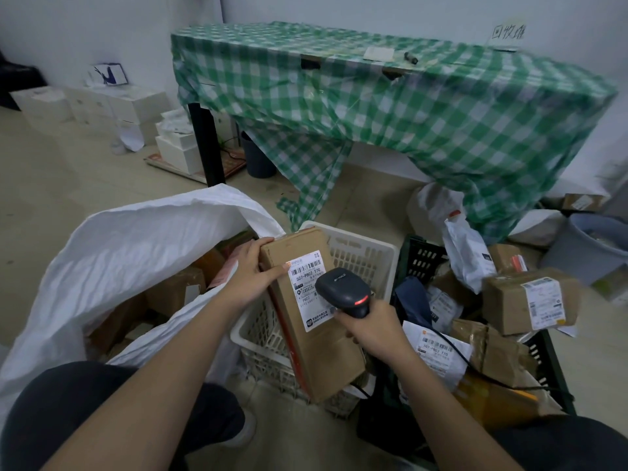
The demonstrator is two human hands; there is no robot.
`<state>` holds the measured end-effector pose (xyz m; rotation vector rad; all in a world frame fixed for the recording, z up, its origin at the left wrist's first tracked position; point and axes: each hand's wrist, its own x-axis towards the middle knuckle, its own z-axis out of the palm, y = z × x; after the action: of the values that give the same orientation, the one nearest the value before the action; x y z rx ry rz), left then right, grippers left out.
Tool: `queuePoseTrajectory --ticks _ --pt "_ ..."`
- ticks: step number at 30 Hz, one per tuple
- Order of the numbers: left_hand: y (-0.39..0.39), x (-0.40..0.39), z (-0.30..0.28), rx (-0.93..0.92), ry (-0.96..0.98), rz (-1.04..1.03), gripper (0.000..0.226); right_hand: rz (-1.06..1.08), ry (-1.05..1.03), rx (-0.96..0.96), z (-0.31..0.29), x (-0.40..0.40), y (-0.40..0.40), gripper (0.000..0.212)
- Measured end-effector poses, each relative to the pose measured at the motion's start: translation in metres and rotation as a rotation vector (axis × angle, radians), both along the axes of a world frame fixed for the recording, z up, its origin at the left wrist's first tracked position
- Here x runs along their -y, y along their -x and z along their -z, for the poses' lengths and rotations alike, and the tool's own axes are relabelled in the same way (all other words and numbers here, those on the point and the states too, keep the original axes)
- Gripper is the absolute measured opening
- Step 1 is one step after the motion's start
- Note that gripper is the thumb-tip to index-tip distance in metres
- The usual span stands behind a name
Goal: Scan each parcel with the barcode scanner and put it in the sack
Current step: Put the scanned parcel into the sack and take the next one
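A long brown cardboard parcel [307, 321] with a white shipping label stands tilted across the white plastic basket [368, 254]. My left hand [253, 275] grips its upper left edge. My right hand [372, 329] holds the dark barcode scanner [343, 290], its red light lit and its head right over the label. On the left lies the white woven sack [136, 239], mouth open, with several brown boxes inside. A dark crate [419, 258] on the right holds more parcels, among them a labelled box [530, 300] and a white mailer bag [467, 254].
A table under a green checked cloth [390, 96] stands behind the baskets. White boxes [91, 107] are stacked by the far left wall. A grey bucket [591, 249] sits at the right. My knees frame the bottom of the view.
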<state>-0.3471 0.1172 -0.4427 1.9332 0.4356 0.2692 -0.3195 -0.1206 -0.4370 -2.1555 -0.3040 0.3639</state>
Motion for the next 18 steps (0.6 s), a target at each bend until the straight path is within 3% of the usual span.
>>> queuePoseTrajectory --ticks 3,18 --pt "-0.001 0.002 -0.001 0.016 0.016 -0.002 0.059 -0.027 0.020 -0.035 -0.002 0.003 0.006 0.020" --pt "0.000 0.006 -0.003 0.020 0.012 0.022 0.066 -0.001 -0.040 -0.064 -0.010 0.005 0.007 0.022"
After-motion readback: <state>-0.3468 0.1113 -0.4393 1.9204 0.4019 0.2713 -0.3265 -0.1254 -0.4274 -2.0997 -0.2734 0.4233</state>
